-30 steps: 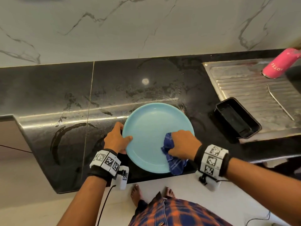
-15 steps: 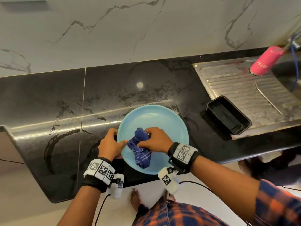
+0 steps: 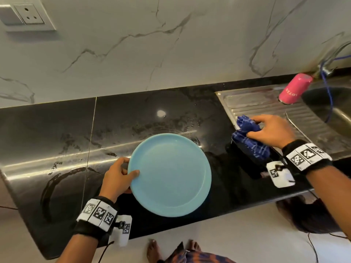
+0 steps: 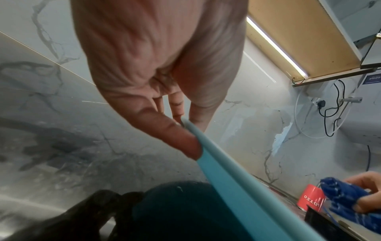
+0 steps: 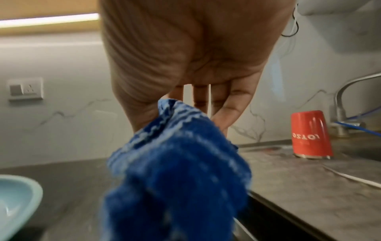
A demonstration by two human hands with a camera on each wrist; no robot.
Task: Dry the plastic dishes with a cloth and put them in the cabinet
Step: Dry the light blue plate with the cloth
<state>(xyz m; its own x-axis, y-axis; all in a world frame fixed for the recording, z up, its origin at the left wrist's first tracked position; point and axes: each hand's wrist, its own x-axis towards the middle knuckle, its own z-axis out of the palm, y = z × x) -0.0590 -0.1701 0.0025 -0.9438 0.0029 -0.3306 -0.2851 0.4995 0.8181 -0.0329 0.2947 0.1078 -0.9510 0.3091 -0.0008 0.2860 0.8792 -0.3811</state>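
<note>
A pink cup (image 3: 295, 88) stands upside down at the far right of the steel draining board (image 3: 266, 107) — a tap (image 3: 334, 56) rises behind it; a socket (image 3: 28, 15) sits on the marble wall (image 3: 171, 44).

A round, pale-blue plastic plate (image 3: 170, 174) sits face-up over the near edge of the black table (image 3: 57, 130), held at its left rim; to its right, a bunched blue cloth (image 3: 250, 141) hangs by the steel drainboard (image 3: 266, 105).
</note>
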